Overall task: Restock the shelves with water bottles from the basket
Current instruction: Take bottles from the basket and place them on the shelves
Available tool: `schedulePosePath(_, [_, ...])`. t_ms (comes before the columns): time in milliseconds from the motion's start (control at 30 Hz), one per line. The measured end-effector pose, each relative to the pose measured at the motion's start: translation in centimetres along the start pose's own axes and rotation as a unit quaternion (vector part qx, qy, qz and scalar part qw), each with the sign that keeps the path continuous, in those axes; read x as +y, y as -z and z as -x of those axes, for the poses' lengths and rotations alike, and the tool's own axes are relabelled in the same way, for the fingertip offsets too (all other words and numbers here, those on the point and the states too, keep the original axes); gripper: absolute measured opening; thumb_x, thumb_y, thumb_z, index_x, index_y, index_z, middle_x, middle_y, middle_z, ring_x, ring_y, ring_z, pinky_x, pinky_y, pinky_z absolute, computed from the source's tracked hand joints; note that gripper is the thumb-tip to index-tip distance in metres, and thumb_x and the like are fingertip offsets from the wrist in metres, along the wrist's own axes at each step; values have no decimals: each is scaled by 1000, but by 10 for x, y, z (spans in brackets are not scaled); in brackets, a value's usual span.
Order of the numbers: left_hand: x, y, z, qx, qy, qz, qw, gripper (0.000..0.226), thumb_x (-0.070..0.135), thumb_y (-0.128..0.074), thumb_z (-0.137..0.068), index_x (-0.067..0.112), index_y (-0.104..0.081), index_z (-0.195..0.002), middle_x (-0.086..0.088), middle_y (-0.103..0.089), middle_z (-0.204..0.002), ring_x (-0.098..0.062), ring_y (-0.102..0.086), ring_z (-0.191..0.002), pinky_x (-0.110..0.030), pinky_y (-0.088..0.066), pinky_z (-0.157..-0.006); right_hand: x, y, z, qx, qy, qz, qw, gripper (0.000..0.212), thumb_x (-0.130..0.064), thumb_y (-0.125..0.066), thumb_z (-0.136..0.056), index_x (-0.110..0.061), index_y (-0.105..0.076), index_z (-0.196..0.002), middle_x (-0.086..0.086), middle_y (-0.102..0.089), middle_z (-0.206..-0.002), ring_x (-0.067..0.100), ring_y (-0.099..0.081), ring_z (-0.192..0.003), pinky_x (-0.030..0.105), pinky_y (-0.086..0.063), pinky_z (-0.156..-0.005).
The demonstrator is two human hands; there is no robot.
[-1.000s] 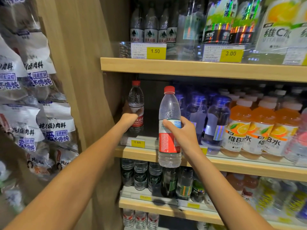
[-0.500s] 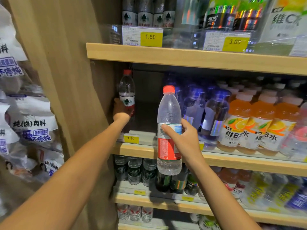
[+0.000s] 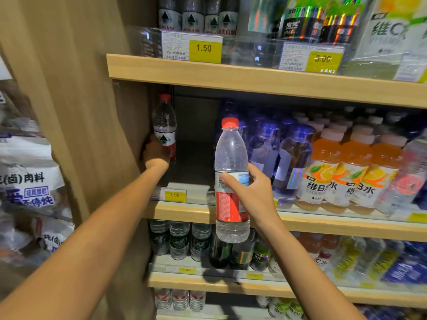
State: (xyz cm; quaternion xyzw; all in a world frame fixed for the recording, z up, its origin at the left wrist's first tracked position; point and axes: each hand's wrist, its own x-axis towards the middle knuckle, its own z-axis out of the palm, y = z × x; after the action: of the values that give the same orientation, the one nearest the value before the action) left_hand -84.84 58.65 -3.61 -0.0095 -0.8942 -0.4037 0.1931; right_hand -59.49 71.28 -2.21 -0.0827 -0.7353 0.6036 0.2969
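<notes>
My left hand (image 3: pixel 155 153) grips a red-capped water bottle (image 3: pixel 164 125) upright, deep in the left back corner of the middle shelf (image 3: pixel 180 211), against the wooden side wall. My right hand (image 3: pixel 251 192) holds a second red-capped water bottle (image 3: pixel 231 162) with a red label, upright in front of the shelf edge, its base below the shelf board. The shelf floor between the two bottles is dark and bare. The basket is out of view.
Blue-capped bottles (image 3: pixel 291 158) and orange drink bottles (image 3: pixel 323 172) fill the middle shelf to the right. The upper shelf (image 3: pixel 254 77) overhangs with price tags. Dark bottles (image 3: pixel 180 241) stand on the shelf below. Snack bags (image 3: pixel 30 181) hang at the left beyond the wooden panel (image 3: pixel 87 135).
My left hand has pushed its bottle further back and left into the shelf corner. My right hand keeps its bottle upright in front of the shelf, nearly unmoved.
</notes>
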Motion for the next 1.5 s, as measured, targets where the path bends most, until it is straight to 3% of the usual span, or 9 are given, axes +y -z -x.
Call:
schedulePosePath(200, [-1,1,2,-10,4,-11,1000,38,22,-54,-95,4,-45,-128,-22,-57,-125,-41,-57,-113,-47,-48,-93,1,-5,-3,0,-1,-24,1000,24,-22,-75,-78,-16,-65,-98,2,-71,-91,15,-69,-82,29,-57,-73])
schedulePosePath(433, [21,23,15,-65,61,22,996,69,37,-62,-88,4,-31,-141,-19,-40,-142,-36,-42,-129,-41,-38,-103,-7,-16,-4,-22,2,-34,999,23,-24,-74,-80,-16,-64,-99,0,-70,-89,9,-68,-77,20,-55,-65])
schedulePosePath(633, [50,52,48,-39,96,236,966,33,26,-55,-92,1,-58,-114,-14,-61,-110,-30,-58,-104,-34,-50,-86,-23,-31,-16,-55,-2,-82,995,14,-24,-68,-85,-20,-62,-97,7,-70,-96,16,-69,-84,24,-57,-68])
schedulePosePath(733, [68,77,70,-158,35,372,914,35,25,-43,-97,4,-56,-122,-14,-63,-117,-25,-60,-102,-26,-49,-70,-31,-40,-26,-65,5,-96,993,13,-21,-67,-87,-19,-61,-99,7,-70,-98,17,-69,-85,24,-57,-68])
schedulePosePath(867, [71,105,88,-315,-51,386,866,45,42,-42,-97,10,-53,-127,-9,-62,-121,-20,-60,-108,-27,-49,-87,-40,-52,-41,-84,18,-68,994,36,-24,-68,-86,-13,-52,-116,9,-66,-107,16,-67,-90,23,-55,-69])
schedulePosePath(1033, [71,120,89,-232,-86,335,909,32,32,-55,-94,11,-44,-115,2,-58,-103,-10,-58,-92,-18,-45,-69,-44,-57,-52,-122,21,10,992,43,-29,-62,-91,-11,-47,-127,-1,-58,-107,3,-58,-85,16,-48,-66])
schedulePosePath(1167, [77,111,85,-158,-62,324,931,31,27,-61,-91,3,-54,-111,-6,-60,-100,-17,-59,-90,-21,-44,-63,-49,-62,-61,-115,34,96,988,26,-26,-61,-91,-14,-50,-111,-6,-56,-91,3,-55,-81,15,-47,-65])
schedulePosePath(1267, [81,96,84,-134,-43,329,934,31,23,-65,-88,-1,-62,-106,-13,-66,-96,-25,-63,-91,-31,-49,-69,-37,-72,-66,-99,8,177,979,34,-25,-65,-85,-4,-58,-111,11,-64,-105,23,-60,-96,31,-48,-73])
schedulePosePath(1500, [68,72,82,-151,-6,340,928,37,22,-70,-84,7,-54,-114,-12,-63,-109,-26,-60,-103,-37,-50,-92,-8,-94,-69,-26,-47,205,977,28,-16,-59,-90,3,-60,-111,19,-64,-111,32,-60,-103,32,-43,-73])
